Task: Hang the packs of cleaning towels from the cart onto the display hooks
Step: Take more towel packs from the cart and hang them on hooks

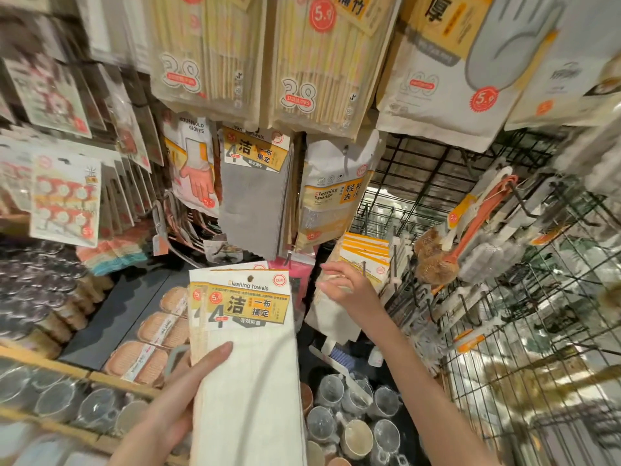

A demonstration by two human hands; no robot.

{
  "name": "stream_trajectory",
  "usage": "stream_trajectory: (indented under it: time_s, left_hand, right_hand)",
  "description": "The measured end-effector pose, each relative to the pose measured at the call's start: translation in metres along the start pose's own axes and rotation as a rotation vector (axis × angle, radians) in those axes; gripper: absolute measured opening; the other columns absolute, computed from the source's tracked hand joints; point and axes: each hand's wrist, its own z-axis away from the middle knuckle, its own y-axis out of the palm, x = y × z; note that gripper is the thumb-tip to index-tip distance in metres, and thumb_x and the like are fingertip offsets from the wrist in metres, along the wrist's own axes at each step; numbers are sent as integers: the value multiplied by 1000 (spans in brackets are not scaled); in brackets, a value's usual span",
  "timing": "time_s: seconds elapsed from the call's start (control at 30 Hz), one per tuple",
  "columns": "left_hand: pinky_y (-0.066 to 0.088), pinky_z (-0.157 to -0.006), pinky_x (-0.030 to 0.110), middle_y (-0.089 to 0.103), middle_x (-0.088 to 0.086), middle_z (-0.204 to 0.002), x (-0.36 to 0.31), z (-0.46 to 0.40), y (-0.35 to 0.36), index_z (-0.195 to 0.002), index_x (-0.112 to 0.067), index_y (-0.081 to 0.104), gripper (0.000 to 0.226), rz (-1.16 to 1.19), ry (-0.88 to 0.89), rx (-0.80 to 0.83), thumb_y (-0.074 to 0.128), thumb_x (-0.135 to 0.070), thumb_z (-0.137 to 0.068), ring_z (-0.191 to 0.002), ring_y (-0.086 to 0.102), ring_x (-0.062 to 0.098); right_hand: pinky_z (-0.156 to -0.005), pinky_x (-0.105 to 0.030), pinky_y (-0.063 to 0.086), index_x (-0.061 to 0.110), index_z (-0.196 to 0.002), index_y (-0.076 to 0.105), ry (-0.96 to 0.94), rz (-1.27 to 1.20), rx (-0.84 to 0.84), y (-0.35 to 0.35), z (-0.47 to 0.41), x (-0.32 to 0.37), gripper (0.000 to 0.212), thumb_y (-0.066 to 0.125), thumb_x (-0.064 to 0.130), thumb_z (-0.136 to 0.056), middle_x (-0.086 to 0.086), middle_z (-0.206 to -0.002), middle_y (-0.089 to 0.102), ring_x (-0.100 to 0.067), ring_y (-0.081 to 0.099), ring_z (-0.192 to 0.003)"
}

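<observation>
- Head view: left hand [174, 403] grips cream towel packs [247, 334], header reading "Cleaning towels", red "5.9" sticker.
- Right hand [349, 287], fingers loosely spread, holds nothing, touching hung white packs [364, 260].
- Beyond: grey towel pack [253, 196] hanging, "Cleaning sponge" pack [331, 200] beside it.

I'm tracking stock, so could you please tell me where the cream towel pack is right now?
In the head view it is low and centre, gripped by the left hand: the cream towel pack sits below the hanging grey towels, left of the right hand.
</observation>
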Motion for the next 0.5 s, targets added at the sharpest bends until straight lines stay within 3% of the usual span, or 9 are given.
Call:
stream_trajectory:
  time_s: [0.1, 0.23, 0.3, 0.37, 0.43, 0.5]
  left_hand:
    - [51, -89, 45, 72, 10, -112, 1, 4, 4, -126, -18, 57, 61, 6, -33, 79, 78, -26, -69, -100, 70, 30]
    - [59, -62, 34, 77, 5, -95, 0, 13, 13, -108, -23, 58, 50, 33, 28, 74, 79, -22, -63, -84, 74, 24]
    - [58, -54, 31, 77, 3, -88, 0, 16, 16, -103, -25, 55, 47, 57, 49, 70, 78, -20, -61, -80, 74, 23]
    - [58, -57, 33, 77, 4, -88, 1, 18, 16, -105, -23, 55, 50, 77, 50, 61, 78, -18, -61, -79, 74, 24]
    - [58, -66, 37, 76, 9, -98, 3, 19, 16, -117, -18, 56, 56, 97, 19, 80, 78, -17, -65, -87, 73, 28]
    - [58, -68, 36, 74, 12, -105, 4, 20, 17, -124, -16, 56, 60, 116, -11, 103, 78, -19, -68, -92, 72, 29]
  right_hand:
    - [-72, -14, 50, 38, -104, 62, -44, -88, 78, 22, 11, 23, 24, 68, 26, -83, 18, -105, 61, 4, 62, -90]
    - [-77, -8, 45, 18, -124, 58, -86, -30, 137, 37, 22, 40, 45, 72, 16, -82, 13, -112, 51, 8, 56, -93]
    - [-83, -13, 47, 14, -124, 58, -84, 3, 125, 41, 26, 41, 51, 76, 10, -76, 5, -115, 47, -3, 55, -101]
    - [-86, -20, 51, 17, -118, 59, -77, 10, 100, 42, 29, 43, 51, 79, 6, -72, 1, -115, 43, -13, 56, -103]
    - [-75, -9, 49, 24, -110, 59, -70, 31, 86, 41, 31, 44, 49, 80, 5, -70, 5, -111, 42, -5, 55, -96]
    - [-74, -11, 50, 27, -105, 58, -40, 23, 104, 37, 32, 43, 48, 81, 6, -69, 3, -112, 48, -5, 57, -94]
